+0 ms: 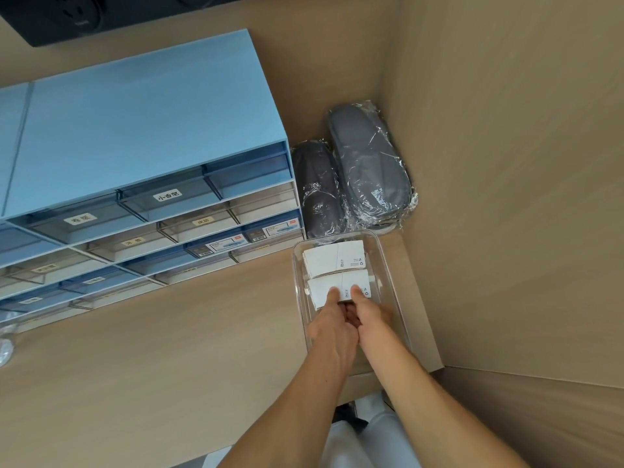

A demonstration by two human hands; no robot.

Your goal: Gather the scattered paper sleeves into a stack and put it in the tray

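A clear plastic tray [388, 265] sits on the wooden shelf by the right wall. Inside it lie two stacks of white paper sleeves. The far stack [332, 258] rests untouched at the tray's back. The near stack [324, 288] lies just in front of it, and both hands grip its near edge. My left hand [332, 327] has its thumb on top of this stack, left of centre. My right hand [369, 315] presses its thumb on the stack's right part. The fingers below the stack are hidden.
A blue drawer cabinet [145, 157] with labelled drawers stands to the left of the tray. Two plastic-wrapped pairs of grey slippers [368, 167] lie behind the tray in the corner. The wooden side wall [506, 197] runs close along the tray's right.
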